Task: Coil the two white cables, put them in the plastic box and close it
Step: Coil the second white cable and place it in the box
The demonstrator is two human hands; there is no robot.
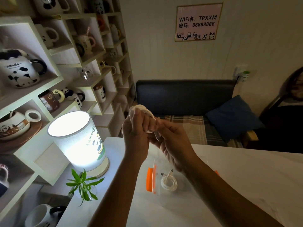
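Observation:
Both hands are raised above the white table (246, 169). My left hand (136, 128) grips a bundle of looped white cable (144, 110), whose loops stick out above the fingers. My right hand (172, 138) pinches the cable's plug end (157, 135) just beside the left hand. Below them a clear plastic box (164, 182) with an orange latch (149, 179) stands open on the table. A second white cable (168, 182) lies coiled inside it. My right forearm hides the box's right side.
A lit table lamp (78, 138) stands at the table's left edge with a small green plant (83, 184) in front of it. Shelves of panda mugs (19, 71) fill the left wall. A dark sofa with a blue cushion (232, 115) sits beyond the table. A person (295, 89) is at the far right.

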